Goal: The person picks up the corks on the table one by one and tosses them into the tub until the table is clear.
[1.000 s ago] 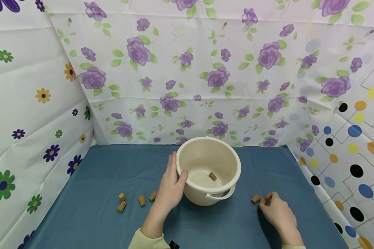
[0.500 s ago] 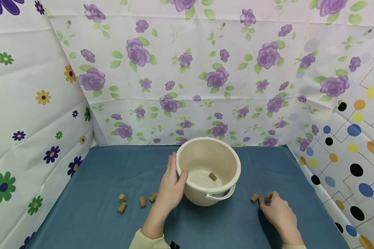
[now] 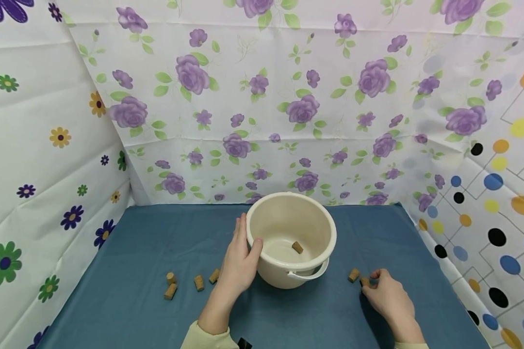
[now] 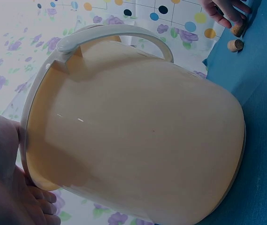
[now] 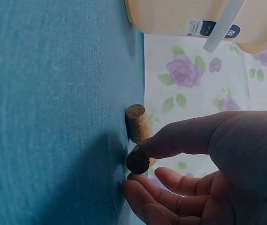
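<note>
While the head view alone shows a loose cork inside the cream bucket, the right wrist view adds a label on its outer wall. Bucket stands mid-table, toward far edge. Left hand: fingers straight along bucket's side, thumb spread. Right hand, toward right edge, pinches a second cork between thumb and fingers; third cork just beside it. Four more corks lie toward left edge.

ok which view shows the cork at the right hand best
Right wrist: the cork appears largest, its end face turned to the camera. Head shows it small, partly hidden by the right hand; left wrist shows it small, high in the picture.
</note>
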### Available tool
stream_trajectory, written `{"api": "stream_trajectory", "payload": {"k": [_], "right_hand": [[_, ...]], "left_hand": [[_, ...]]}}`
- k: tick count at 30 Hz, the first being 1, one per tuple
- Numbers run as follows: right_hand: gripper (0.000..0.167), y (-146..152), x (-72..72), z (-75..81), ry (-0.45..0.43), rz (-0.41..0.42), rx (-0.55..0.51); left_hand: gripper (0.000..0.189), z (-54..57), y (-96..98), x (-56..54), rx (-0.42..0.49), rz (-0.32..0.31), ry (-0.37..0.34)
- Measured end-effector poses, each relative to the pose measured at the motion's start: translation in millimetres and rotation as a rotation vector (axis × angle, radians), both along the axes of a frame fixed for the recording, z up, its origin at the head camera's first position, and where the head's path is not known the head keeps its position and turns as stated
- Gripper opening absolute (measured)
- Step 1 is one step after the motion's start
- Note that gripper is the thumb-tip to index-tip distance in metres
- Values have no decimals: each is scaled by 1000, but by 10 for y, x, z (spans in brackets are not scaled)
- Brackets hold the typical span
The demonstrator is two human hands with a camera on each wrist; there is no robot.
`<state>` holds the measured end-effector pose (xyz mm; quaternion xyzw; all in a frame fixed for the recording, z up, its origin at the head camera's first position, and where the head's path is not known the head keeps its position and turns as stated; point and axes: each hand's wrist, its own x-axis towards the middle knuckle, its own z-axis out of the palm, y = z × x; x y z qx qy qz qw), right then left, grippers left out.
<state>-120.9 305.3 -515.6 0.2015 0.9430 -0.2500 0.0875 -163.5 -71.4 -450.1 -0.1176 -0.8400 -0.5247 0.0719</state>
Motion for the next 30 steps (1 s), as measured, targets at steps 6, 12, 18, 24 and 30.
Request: {"api": "stream_trajectory", "payload": {"k": [6, 12, 18, 24, 30], "right_hand": [[53, 23, 0, 55, 0, -5, -6], [52, 57, 12, 98, -1, 1, -2], [52, 59, 11, 147, 19, 8, 10], [53, 57, 31, 198, 29, 4, -13], [52, 102, 24, 277, 105, -9, -2]], "left_hand": [[77, 7, -3, -1, 0, 6, 0], [77, 9, -4, 2, -1, 7, -4], [78, -9, 2, -9, -1, 6, 5], [77, -15, -7, 13, 1, 5, -3], [77, -16, -3, 1, 3, 4, 1]]}}
